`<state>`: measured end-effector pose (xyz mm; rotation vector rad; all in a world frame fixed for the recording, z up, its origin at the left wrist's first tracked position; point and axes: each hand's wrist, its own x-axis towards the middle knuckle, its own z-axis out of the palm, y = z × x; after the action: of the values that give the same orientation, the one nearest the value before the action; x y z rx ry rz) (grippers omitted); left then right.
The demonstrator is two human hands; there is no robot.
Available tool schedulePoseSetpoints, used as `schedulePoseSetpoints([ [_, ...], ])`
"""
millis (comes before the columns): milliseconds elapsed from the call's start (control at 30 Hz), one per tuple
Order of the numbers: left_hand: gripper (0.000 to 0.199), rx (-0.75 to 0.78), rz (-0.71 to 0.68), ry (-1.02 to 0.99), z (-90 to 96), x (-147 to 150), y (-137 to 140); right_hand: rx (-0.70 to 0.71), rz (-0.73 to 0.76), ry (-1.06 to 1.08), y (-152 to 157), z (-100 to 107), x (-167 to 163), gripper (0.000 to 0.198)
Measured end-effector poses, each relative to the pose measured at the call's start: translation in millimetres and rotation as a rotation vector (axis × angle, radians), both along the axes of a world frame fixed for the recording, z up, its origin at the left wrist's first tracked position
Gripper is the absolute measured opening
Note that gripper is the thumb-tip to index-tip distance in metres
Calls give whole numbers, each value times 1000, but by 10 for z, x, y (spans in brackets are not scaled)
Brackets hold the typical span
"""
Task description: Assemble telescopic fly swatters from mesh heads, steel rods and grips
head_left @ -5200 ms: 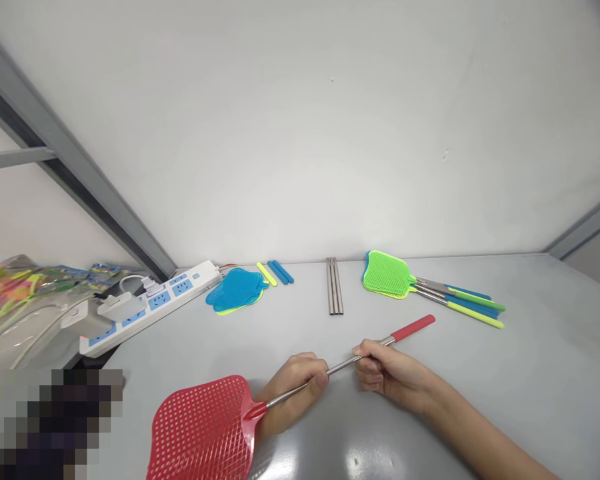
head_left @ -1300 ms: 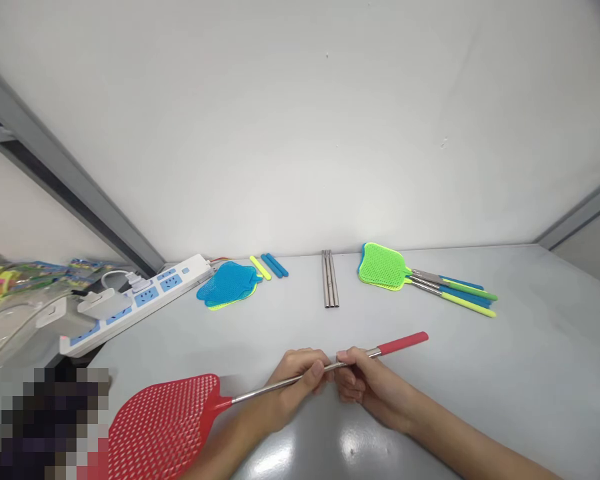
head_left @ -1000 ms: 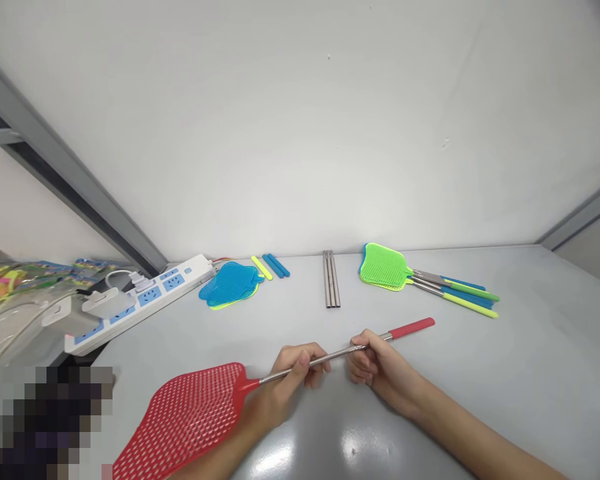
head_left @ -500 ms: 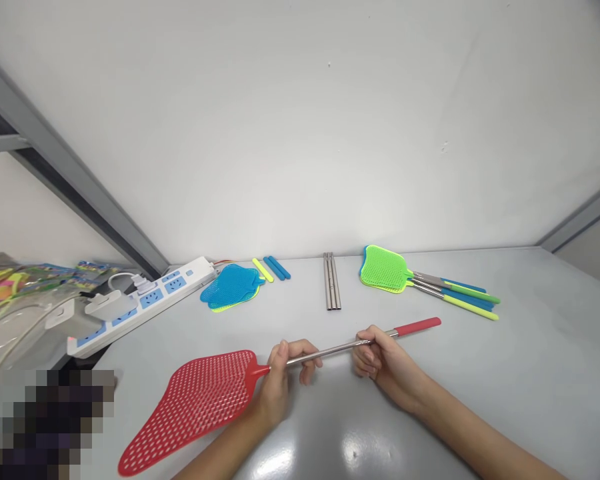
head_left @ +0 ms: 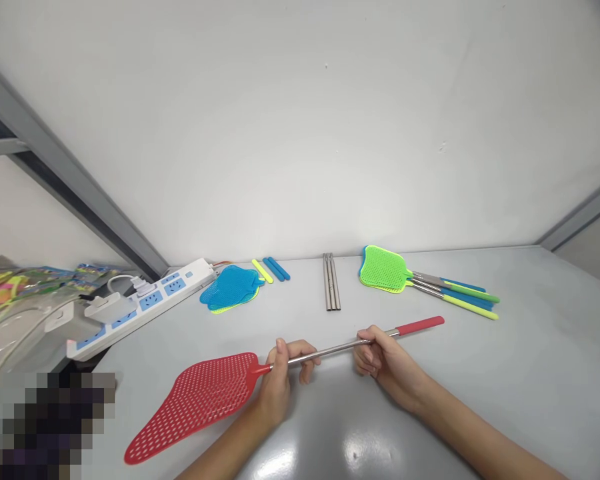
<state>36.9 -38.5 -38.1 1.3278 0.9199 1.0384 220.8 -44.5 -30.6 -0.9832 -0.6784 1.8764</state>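
Observation:
A red fly swatter (head_left: 207,393) with a perforated head, a steel telescopic rod and a red grip is held across the front, its head at the lower left. My left hand (head_left: 283,377) is closed round the rod near the swatter's neck, thumb upright. Farther along the rod, just short of the red grip, my right hand (head_left: 380,363) pinches it with curled fingers. Behind the hands, three or so bare metal rods (head_left: 331,283) lie side by side. To their right rests a stack of assembled fly swatters (head_left: 384,268), green on top, with blue and yellow-green grips.
Loose blue swatter heads (head_left: 230,288) lie at the back left, beside blue grips (head_left: 277,269) and a yellow grip (head_left: 262,271). A white power strip (head_left: 150,303) with plugs runs along the left edge. Plastic-bagged items (head_left: 10,293) lie beyond it. A wall (head_left: 330,133) rises behind the table.
The red swatter has shifted slightly right, and its head has tilted up a little at the far left end. Both hands keep their hold on the rod.

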Motion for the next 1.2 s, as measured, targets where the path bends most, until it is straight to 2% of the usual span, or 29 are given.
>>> schedulePoseSetpoints([
  [367, 70, 18, -44, 44, 16, -13, -11, 56, 67, -63, -34, 62, -27, 37],
  [600, 74, -47, 105, -143, 72, -12, 51, 78, 16, -110, -49, 52, -34, 38],
  [833, 67, -155, 146, -265, 59, -12, 116, 159, 10, -200, -50, 93, -46, 36],
  [1067, 65, -162, 125, -180, 71, -3, 129, 226, -1, -198, -58, 89, -61, 36],
  [1200, 60, -128, 46, -109, 69, 15, 116, 217, 39, -177, -77, 82, -89, 34],
])
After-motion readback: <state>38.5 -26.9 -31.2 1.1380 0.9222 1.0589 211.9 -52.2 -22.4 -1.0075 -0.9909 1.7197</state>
